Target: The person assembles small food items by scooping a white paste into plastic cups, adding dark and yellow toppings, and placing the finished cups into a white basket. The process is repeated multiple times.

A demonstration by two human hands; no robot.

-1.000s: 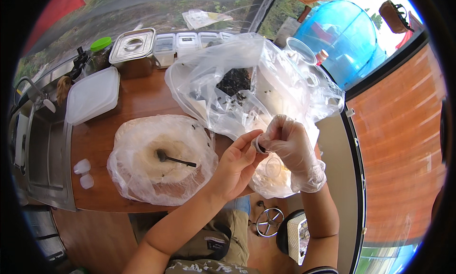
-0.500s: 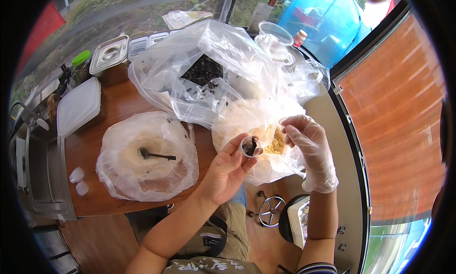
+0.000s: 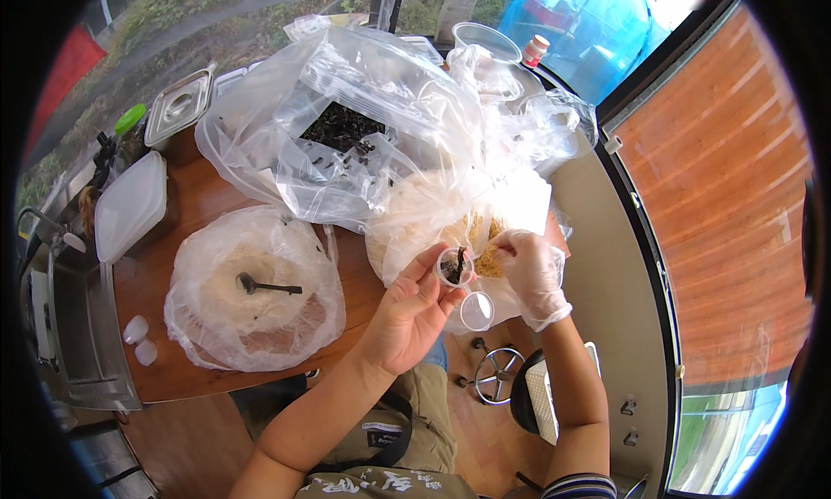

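My bare left hand point(image 3: 409, 315) is closed round a small clear plastic cup point(image 3: 445, 279), its hinged lid point(image 3: 477, 312) hanging open on the near side. Inside the cup are dark strips, one poking above the rim, and some pale stuff. My right hand point(image 3: 533, 276), in a clear plastic glove, is just right of the cup, over an opened bag of yellow shreds point(image 3: 486, 261). Its fingers are pinched together; what they hold, if anything, is too small to make out. Behind both hands lies a big clear bag with dark dried flakes point(image 3: 344, 125).
To the left, an opened bag of pale powder point(image 3: 227, 313) has a black spoon point(image 3: 270, 287) in it. Further left are a lidded plastic box point(image 3: 132, 206), a steel container point(image 3: 180, 103) and a sink point(image 3: 86, 352). A stool point(image 3: 495, 376) stands below on the floor.
My right hand has come left and slightly down, nearer the cup and the yellow shreds. The left hand still holds the cup. The view has shifted a little, and the cup's lid shows more plainly.
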